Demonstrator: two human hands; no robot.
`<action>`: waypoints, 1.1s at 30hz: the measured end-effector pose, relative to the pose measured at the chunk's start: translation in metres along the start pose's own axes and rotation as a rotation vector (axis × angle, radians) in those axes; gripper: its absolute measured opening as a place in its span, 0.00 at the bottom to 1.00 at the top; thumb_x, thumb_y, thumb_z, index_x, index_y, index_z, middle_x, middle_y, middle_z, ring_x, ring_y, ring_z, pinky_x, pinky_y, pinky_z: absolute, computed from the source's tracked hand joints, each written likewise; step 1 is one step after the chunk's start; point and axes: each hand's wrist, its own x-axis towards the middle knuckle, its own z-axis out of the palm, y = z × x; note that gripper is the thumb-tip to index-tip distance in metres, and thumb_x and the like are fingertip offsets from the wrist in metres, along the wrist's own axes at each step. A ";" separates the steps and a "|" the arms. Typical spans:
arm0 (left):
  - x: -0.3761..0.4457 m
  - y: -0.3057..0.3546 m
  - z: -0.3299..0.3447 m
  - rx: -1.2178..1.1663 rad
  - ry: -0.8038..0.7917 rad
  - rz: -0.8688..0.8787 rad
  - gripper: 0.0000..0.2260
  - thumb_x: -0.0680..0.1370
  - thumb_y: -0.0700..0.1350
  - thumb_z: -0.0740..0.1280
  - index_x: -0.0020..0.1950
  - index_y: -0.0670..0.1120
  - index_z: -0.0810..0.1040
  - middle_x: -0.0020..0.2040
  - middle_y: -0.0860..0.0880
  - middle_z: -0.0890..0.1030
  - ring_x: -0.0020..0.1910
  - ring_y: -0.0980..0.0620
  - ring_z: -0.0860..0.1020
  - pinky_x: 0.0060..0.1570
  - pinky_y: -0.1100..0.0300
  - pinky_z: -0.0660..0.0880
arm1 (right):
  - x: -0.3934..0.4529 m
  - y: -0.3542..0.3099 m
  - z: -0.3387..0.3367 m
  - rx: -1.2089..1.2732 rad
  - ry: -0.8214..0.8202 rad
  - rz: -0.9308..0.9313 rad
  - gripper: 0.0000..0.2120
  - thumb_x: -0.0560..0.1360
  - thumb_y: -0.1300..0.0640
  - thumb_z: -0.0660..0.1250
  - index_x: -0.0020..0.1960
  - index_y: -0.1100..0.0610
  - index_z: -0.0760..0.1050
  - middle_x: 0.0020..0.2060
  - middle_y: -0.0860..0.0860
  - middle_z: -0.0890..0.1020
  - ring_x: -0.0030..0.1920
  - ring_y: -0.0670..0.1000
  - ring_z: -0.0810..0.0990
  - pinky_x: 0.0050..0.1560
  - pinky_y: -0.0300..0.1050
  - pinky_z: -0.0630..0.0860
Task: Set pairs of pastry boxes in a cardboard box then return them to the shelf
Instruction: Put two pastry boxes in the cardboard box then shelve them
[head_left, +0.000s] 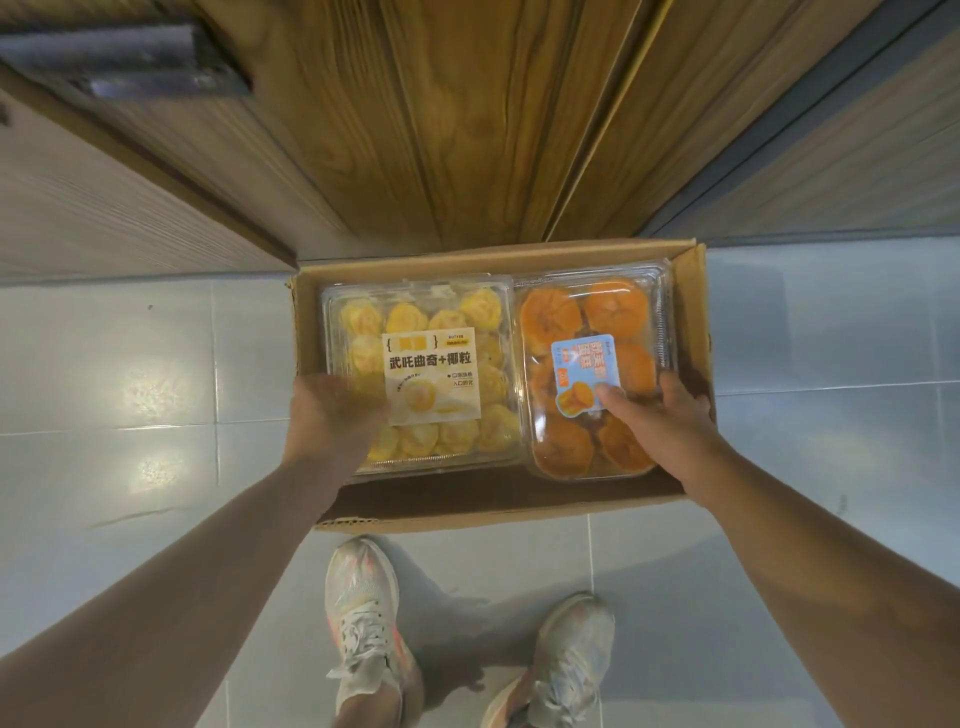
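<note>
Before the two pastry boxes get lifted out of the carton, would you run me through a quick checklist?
1. Both in cardboard box, side by side: ok.
2. Left hand gripping yellow pastry box: cannot tell, blurred.
3. Right hand on orange pastry box, fingers over its near right corner: ok.
4. Lids closed: ok, apparently.
5. Shoes clear of the carton: ok.
6. Shelf space free: cannot tell, not visible.
</note>
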 end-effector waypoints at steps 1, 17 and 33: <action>-0.002 -0.002 -0.004 -0.043 0.006 0.024 0.25 0.67 0.47 0.79 0.59 0.42 0.74 0.49 0.44 0.82 0.47 0.49 0.82 0.41 0.44 0.84 | -0.002 0.000 0.000 0.004 -0.013 -0.016 0.48 0.65 0.22 0.64 0.79 0.42 0.59 0.78 0.52 0.62 0.76 0.63 0.63 0.69 0.66 0.69; -0.010 -0.011 -0.040 -0.142 -0.314 0.188 0.14 0.84 0.43 0.64 0.66 0.58 0.76 0.49 0.62 0.86 0.53 0.55 0.84 0.58 0.44 0.82 | -0.026 -0.009 -0.005 0.273 -0.133 -0.312 0.43 0.73 0.43 0.75 0.79 0.37 0.52 0.69 0.41 0.74 0.67 0.49 0.76 0.58 0.49 0.80; -0.147 0.078 -0.132 -0.334 -0.438 0.316 0.18 0.86 0.40 0.58 0.70 0.56 0.79 0.62 0.50 0.85 0.62 0.49 0.83 0.56 0.49 0.82 | -0.192 -0.063 -0.162 0.425 -0.047 -0.271 0.16 0.79 0.58 0.70 0.54 0.39 0.67 0.44 0.43 0.79 0.34 0.28 0.80 0.30 0.24 0.72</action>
